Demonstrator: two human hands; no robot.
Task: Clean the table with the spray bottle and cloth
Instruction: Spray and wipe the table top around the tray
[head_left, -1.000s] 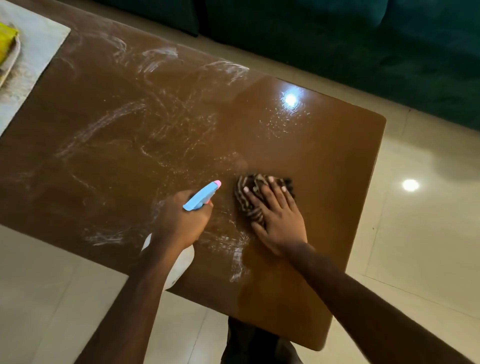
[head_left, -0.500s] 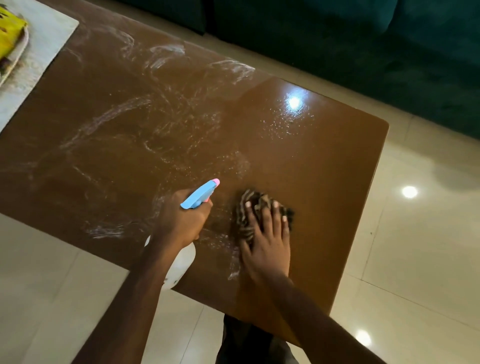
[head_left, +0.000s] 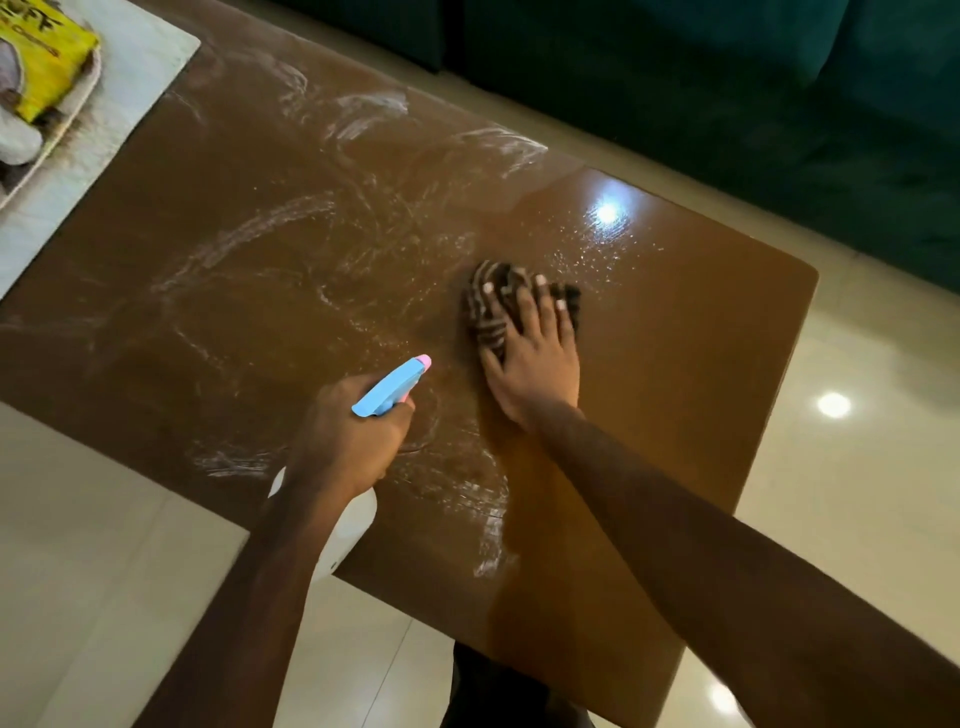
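Brown striped cloth (head_left: 488, 318) lies on the glossy wooden desk (head_left: 701, 395) under the flat right hand (head_left: 537, 366); left hand (head_left: 349, 439) grips the blue-headed white spray bottle (head_left: 390, 391).

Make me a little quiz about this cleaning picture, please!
1. True or false: the left hand holds the bottle.
2. What lies under the right hand? A sponge, B cloth, C brush.
3. Fill the gap: the yellow packet lies at the picture's top ___ corner.

Key: 1 true; 2 B; 3 left.
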